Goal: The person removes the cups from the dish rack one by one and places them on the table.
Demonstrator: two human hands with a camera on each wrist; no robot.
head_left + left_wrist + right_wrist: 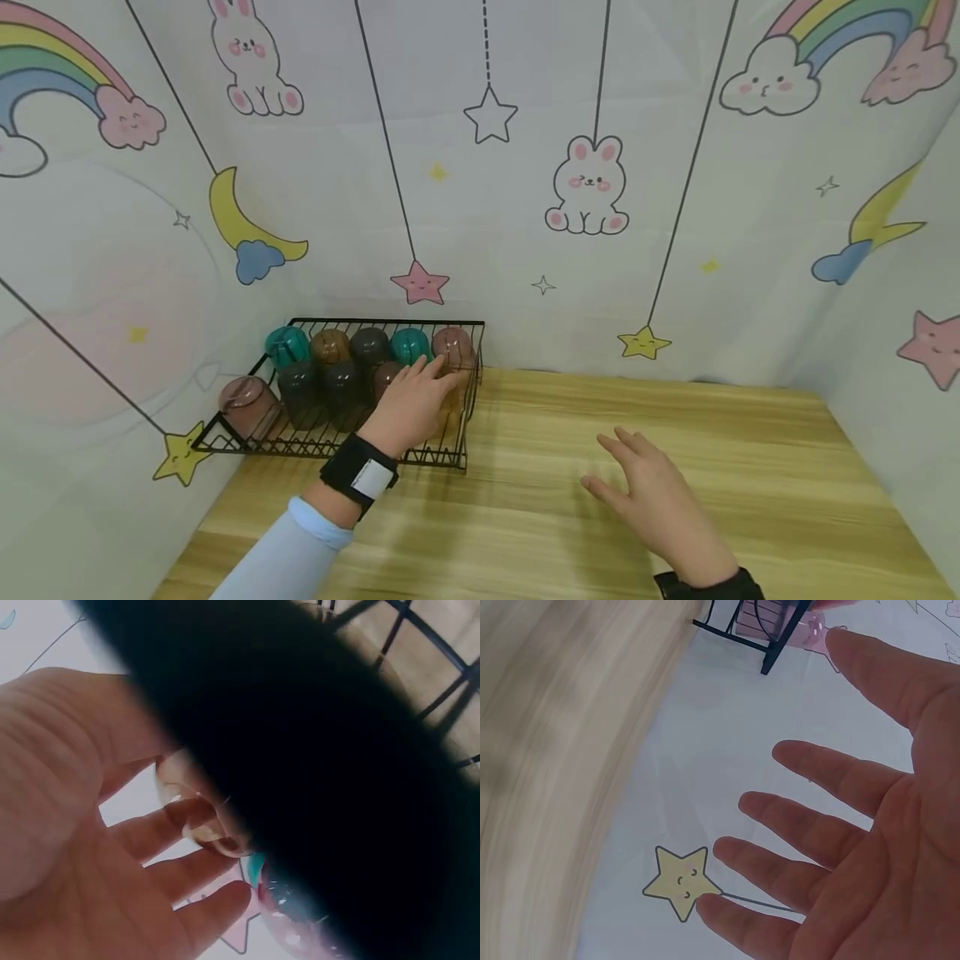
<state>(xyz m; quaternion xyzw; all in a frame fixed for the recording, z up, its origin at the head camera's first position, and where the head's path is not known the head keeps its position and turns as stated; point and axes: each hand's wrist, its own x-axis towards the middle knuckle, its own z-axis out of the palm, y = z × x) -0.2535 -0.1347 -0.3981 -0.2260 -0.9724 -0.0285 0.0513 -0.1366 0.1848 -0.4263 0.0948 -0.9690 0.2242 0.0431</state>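
In the head view my left hand reaches over the right end of a black wire rack. Its fingers are extended and spread beside a clear amber cup in the front row. The left wrist view has one finger showing through the amber cup's wall, while a dark blurred shape hides the thumb's end. A pinkish cup stands just beyond the fingertips, with a teal cup to its left. Over the wooden table, right of the rack, my right hand hovers with spread fingers, holding nothing.
Further left, the rack holds several see-through cups, among them two dark ones in front and a pink cup at the left end. White cloth walls with printed rabbits and stars enclose the wooden table at the back and sides.
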